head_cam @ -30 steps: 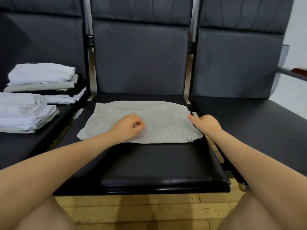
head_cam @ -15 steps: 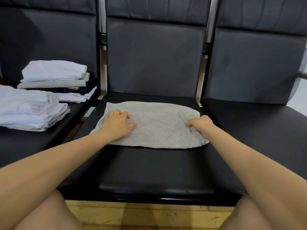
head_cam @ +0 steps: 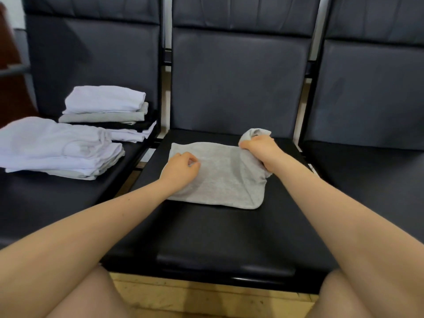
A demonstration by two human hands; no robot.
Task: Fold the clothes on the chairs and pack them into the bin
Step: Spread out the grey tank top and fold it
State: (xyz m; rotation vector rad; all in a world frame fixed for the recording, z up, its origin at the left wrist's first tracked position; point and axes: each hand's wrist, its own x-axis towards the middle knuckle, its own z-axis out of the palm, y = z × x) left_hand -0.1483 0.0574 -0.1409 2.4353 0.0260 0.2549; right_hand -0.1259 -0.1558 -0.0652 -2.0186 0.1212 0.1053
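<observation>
Chairs: I see three black seats in a row, padded, with a smooth leather-like skin; the middle chair point(head_cam: 206, 230) carries the work, and its near edge shines a little.
Floor: light wooden boards show under the near edge of the seat.
Grey garment point(head_cam: 218, 175): soft knit cloth, pale grey with a fine speckle, folded to a flat rectangle with rounded corners. It lies on the far half of the middle seat. Its right side is lifted and bunched, the rest lies flat.
Left hand point(head_cam: 181, 169): it rests on the left part of the grey garment with the fingers curled in; the fingertips press the cloth, and I cannot tell if they pinch a fold.
Right hand point(head_cam: 261, 149): closed around the right edge of the grey garment; a rounded lump of cloth stands out above the fist, and more cloth hangs below the wrist.
Far stack point(head_cam: 107, 111): on the left chair point(head_cam: 57, 203), near its backrest, folded pieces in white, grey, black and white layers.
Near stack point(head_cam: 59, 150): also on the left chair, nearer to me, mostly white folded cloth, soft and a bit wrinkled on top, with a grey layer at the bottom.
</observation>
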